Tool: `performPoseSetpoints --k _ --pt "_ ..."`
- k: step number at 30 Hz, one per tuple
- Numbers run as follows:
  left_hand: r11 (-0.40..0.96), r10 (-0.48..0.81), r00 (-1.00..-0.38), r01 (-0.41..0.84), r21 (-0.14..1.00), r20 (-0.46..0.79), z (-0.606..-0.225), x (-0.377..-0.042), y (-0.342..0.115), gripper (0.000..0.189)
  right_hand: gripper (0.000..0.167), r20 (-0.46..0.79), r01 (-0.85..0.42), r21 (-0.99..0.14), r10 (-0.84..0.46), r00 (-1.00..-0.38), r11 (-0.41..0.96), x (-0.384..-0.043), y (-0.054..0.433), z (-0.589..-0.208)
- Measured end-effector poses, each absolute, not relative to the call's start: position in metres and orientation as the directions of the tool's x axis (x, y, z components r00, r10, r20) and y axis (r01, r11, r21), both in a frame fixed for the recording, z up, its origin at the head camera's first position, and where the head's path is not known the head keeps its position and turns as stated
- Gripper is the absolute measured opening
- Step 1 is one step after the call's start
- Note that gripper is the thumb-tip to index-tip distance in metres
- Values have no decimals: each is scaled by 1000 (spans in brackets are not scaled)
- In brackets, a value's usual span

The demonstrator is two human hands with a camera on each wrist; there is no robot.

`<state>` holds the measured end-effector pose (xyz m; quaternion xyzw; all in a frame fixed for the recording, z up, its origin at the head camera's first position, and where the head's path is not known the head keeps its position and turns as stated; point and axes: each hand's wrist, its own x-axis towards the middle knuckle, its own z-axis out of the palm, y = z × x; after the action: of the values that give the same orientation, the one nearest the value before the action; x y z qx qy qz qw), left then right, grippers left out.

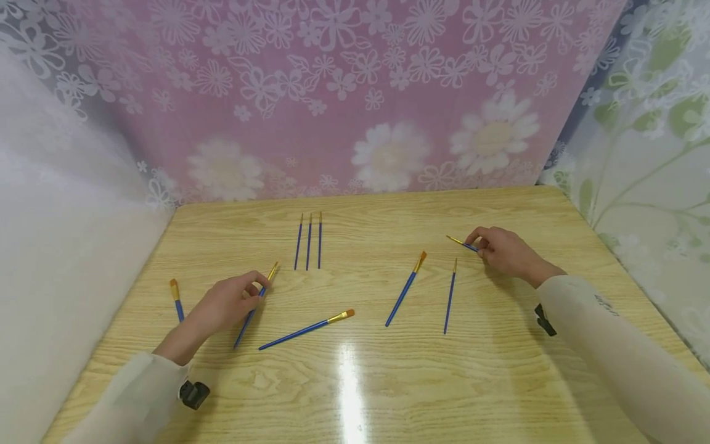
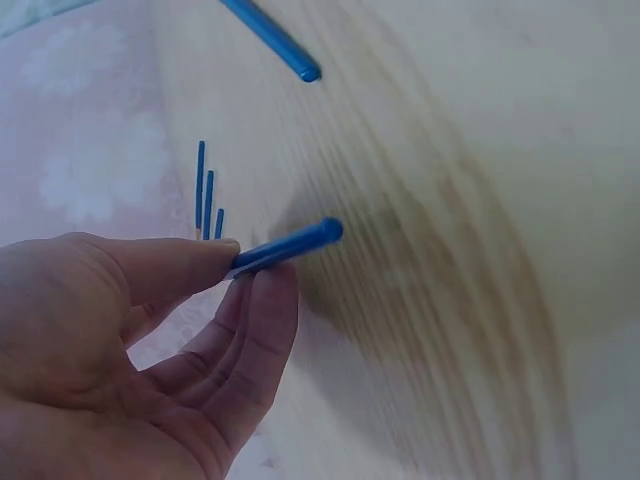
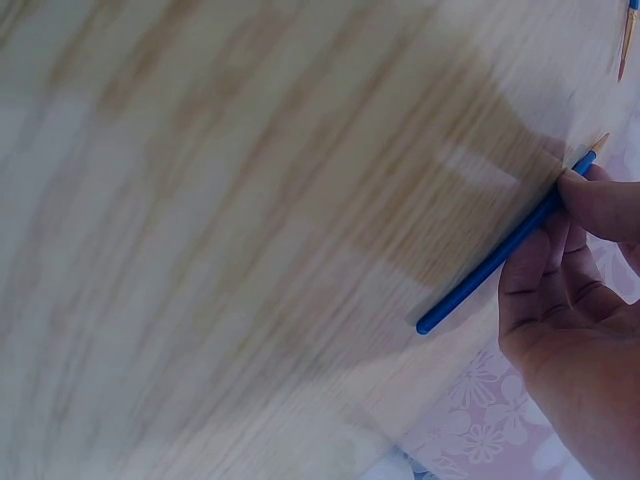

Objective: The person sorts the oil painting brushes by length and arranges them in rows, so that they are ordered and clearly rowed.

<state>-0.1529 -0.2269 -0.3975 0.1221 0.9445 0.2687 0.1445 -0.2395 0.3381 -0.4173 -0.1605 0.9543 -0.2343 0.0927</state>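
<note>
My left hand (image 1: 230, 302) pinches a blue-handled paintbrush (image 2: 290, 248) between thumb and fingers, its gold ferrule pointing away from me in the head view. At the right, my right hand (image 1: 507, 251) pinches a thinner blue paintbrush (image 3: 490, 260), whose tip points left in the head view. Just left of that hand lies a thin paintbrush (image 1: 450, 296), and beyond it a wider flat paintbrush (image 1: 407, 290). Another flat paintbrush (image 1: 305, 331) lies slantwise right of the left hand. One more paintbrush (image 1: 176, 299) is partly hidden behind the left forearm.
Three thin paintbrushes (image 1: 308, 243) lie side by side, tips away, toward the back of the wooden table (image 1: 377, 382). A pink floral cloth (image 1: 333, 123) hangs behind the table's far edge, with pale cloths at both sides.
</note>
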Motion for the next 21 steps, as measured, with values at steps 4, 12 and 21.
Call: performPoseSetpoints --k 4,12,21 --pt "833 299 -929 142 535 -219 -400 -147 -229 28 27 -105 -258 -475 -345 -933 841 -240 337 -417" --pt "837 299 -932 155 525 -202 -400 -136 -231 27 28 -110 -259 -473 -348 -931 842 -241 337 -417" --pt "850 304 -932 171 499 -199 -402 -131 -232 26 27 -106 -262 -469 -349 -931 843 -241 338 -418"
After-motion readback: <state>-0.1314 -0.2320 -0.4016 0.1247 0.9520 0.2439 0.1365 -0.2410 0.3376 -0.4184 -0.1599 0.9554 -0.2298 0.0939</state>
